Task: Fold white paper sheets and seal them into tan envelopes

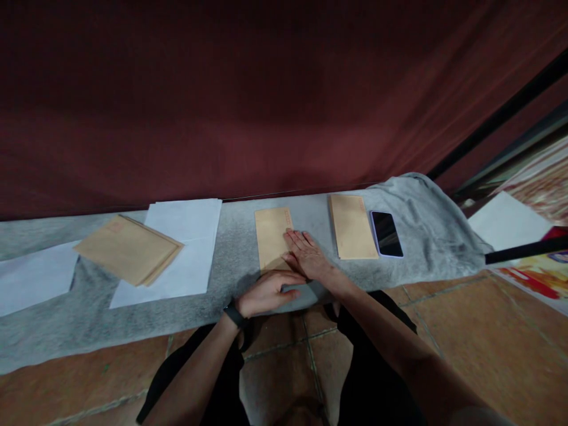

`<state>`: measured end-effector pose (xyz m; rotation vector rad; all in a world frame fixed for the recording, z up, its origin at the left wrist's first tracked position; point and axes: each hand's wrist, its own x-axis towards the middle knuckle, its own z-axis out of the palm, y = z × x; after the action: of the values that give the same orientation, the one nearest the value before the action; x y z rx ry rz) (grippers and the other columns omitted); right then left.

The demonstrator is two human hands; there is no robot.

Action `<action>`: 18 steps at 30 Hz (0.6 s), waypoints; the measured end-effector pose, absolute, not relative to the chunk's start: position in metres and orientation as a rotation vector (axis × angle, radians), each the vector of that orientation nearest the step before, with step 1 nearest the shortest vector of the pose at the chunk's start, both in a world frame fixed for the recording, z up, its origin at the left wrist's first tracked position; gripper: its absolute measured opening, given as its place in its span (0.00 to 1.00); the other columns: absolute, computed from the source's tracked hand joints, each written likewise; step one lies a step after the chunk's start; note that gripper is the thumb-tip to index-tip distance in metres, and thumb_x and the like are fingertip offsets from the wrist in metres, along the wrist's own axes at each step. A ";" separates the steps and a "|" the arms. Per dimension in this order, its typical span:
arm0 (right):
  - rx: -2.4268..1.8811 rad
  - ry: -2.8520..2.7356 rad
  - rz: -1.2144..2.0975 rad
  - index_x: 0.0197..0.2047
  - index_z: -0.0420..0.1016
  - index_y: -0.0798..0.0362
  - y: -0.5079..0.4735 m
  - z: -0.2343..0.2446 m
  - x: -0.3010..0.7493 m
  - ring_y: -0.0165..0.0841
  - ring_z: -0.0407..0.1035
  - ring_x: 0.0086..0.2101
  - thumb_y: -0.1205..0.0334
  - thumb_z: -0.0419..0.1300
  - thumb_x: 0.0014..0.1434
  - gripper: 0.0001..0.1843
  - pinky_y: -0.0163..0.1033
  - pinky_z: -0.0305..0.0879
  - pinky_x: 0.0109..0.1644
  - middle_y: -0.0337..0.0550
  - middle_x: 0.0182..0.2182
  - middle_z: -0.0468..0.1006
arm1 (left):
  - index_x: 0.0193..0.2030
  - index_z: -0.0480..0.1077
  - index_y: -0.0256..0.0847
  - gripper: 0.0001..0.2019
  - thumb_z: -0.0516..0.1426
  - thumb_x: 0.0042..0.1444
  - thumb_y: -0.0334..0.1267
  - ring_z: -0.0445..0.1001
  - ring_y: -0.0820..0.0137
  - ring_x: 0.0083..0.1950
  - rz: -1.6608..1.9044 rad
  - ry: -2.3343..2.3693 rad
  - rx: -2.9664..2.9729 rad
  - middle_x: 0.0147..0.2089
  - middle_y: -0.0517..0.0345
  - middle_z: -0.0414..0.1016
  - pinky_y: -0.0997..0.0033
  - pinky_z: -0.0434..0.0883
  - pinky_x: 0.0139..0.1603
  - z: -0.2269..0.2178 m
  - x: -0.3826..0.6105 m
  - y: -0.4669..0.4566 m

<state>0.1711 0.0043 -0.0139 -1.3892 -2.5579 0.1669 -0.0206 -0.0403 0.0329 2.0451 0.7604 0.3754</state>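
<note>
A brown paper envelope (271, 234) lies flat on the grey cloth in front of me. My right hand (307, 254) rests on its right side, fingers stretched out and pointing up and left. Across the envelope's near end lies my left hand (269, 291), a dark band on its wrist, with the fingers extended toward the right hand and the thumb apart. Both hands press down rather than grip. To the right is a stack of brown envelopes (354, 228). On the left, a fanned pile of envelopes (126, 248) sits over white paper sheets (199, 236).
A phone (387, 234) lies right of the envelope stack. More white paper (35, 278) is at the far left. The grey cloth (235, 236) covers a long narrow surface against a dark red curtain (266, 118). Black bars (523, 251) stand at the right, above a tiled floor (479, 319).
</note>
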 end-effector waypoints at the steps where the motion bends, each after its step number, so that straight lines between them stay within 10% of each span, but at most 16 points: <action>1: -1.380 -2.560 0.168 0.75 0.52 0.63 0.002 -0.013 0.171 0.41 0.47 0.74 0.53 0.47 0.75 0.33 0.52 0.39 0.78 0.57 0.74 0.53 | 0.53 0.79 0.44 0.13 0.56 0.67 0.41 0.80 0.65 0.56 0.440 0.828 2.006 0.55 0.56 0.83 0.64 0.74 0.61 0.033 -0.021 -0.039; 7: -1.313 -2.539 0.244 0.74 0.56 0.63 -0.019 -0.013 0.166 0.44 0.50 0.73 0.52 0.49 0.74 0.33 0.56 0.42 0.77 0.60 0.73 0.55 | 0.54 0.77 0.42 0.20 0.48 0.72 0.48 0.78 0.63 0.58 0.827 1.241 1.998 0.56 0.52 0.81 0.60 0.73 0.63 0.031 -0.022 -0.020; 18: -0.805 -2.698 0.551 0.70 0.65 0.57 -0.052 -0.005 0.151 0.39 0.55 0.71 0.49 0.54 0.73 0.30 0.49 0.47 0.77 0.55 0.69 0.67 | 0.76 0.53 0.38 0.31 0.35 0.74 0.51 0.48 0.67 0.80 0.247 1.263 2.465 0.79 0.51 0.53 0.55 0.48 0.79 -0.003 -0.027 0.018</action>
<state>0.1512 -0.0522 -0.0050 -0.8054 -2.6981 0.5509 -0.0272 0.0185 -0.0030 2.4653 1.2630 0.2467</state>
